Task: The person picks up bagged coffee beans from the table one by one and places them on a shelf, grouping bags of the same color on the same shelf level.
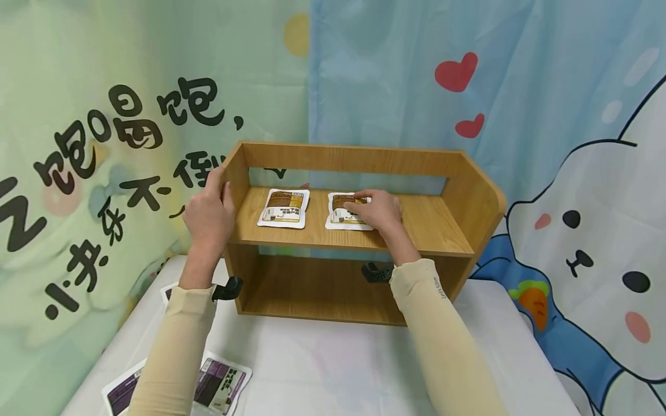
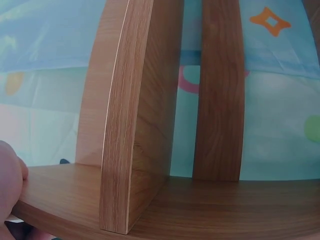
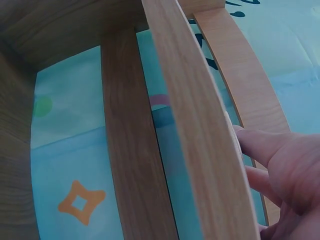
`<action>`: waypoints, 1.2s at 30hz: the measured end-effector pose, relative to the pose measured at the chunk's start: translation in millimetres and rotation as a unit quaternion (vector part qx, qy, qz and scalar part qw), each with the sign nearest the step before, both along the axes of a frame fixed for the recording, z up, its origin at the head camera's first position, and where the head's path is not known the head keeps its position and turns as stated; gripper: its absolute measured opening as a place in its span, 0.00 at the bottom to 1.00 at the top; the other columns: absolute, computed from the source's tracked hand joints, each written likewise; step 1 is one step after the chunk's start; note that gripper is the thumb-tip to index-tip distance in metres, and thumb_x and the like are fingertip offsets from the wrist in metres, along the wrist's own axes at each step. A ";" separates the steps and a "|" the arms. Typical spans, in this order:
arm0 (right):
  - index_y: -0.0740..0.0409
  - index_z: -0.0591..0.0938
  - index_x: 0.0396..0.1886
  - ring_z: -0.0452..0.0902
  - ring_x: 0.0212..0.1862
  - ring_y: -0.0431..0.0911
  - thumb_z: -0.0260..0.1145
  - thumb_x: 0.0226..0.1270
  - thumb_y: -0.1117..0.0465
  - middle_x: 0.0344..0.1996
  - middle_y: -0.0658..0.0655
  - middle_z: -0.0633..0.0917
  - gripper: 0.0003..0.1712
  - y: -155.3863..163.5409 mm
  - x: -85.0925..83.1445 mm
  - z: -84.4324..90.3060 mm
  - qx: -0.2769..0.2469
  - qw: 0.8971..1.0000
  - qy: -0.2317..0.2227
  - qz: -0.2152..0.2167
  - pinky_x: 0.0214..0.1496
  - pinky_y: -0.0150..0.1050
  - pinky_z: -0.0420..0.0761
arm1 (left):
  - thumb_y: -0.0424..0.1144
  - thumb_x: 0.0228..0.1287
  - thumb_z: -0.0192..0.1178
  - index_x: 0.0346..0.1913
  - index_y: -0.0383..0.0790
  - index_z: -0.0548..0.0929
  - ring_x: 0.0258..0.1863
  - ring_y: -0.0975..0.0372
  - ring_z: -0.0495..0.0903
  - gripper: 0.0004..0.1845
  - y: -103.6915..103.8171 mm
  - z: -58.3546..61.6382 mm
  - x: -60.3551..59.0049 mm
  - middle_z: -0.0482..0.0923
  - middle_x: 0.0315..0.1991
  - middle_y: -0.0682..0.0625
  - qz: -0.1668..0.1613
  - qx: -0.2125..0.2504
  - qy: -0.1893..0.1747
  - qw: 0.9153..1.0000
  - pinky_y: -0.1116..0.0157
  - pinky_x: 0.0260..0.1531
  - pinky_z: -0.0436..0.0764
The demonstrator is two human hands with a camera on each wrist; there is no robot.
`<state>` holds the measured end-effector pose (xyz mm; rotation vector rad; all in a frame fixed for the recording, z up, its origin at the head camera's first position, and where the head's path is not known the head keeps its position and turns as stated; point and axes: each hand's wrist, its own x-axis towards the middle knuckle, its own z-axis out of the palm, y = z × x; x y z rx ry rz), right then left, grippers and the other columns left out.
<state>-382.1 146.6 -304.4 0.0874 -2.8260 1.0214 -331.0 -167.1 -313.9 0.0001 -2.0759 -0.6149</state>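
- While our left hand (image 1: 208, 211) grips the side wall of the wooden shelf (image 1: 470, 196), our right hand (image 1: 377, 209) lies with loose, nearly straight fingers on a brown packet (image 1: 340, 215) on the upper board.
- A second brown packet (image 1: 283, 208) lies just beside it; purple packets (image 1: 221, 387) lie on the white table (image 1: 338, 364).
- Only the head view shows the packets; both wrist views show mostly shelf boards.
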 end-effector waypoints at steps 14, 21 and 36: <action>0.55 0.79 0.59 0.68 0.59 0.58 0.66 0.63 0.40 0.59 0.61 0.75 0.31 20.3 19.9 -8.6 -0.074 0.997 -0.011 -0.015 0.57 0.54 0.70 | 0.40 0.72 0.55 0.61 0.44 0.75 0.13 0.48 0.72 0.17 15.5 -17.6 -0.4 0.82 0.28 0.37 -0.018 -0.020 -0.005 1.000 0.55 0.10 0.66; 0.57 0.78 0.58 0.70 0.58 0.57 0.66 0.66 0.46 0.58 0.62 0.74 0.27 20.3 65.3 31.4 -0.138 0.987 -0.025 0.084 0.53 0.54 0.73 | 0.39 0.72 0.55 0.61 0.44 0.75 0.12 0.50 0.70 0.17 15.8 -11.3 -4.3 0.80 0.23 0.38 -0.014 -0.022 0.003 1.000 0.56 0.11 0.64; 0.62 0.78 0.58 0.73 0.45 0.53 0.64 0.70 0.54 0.46 0.60 0.80 0.22 87.5 156.9 26.7 -0.052 0.989 0.018 0.140 0.41 0.41 0.76 | 0.40 0.73 0.53 0.61 0.45 0.75 0.20 0.42 0.78 0.17 1.7 -1.0 1.5 0.83 0.33 0.34 -0.001 -0.006 0.007 1.000 0.49 0.15 0.70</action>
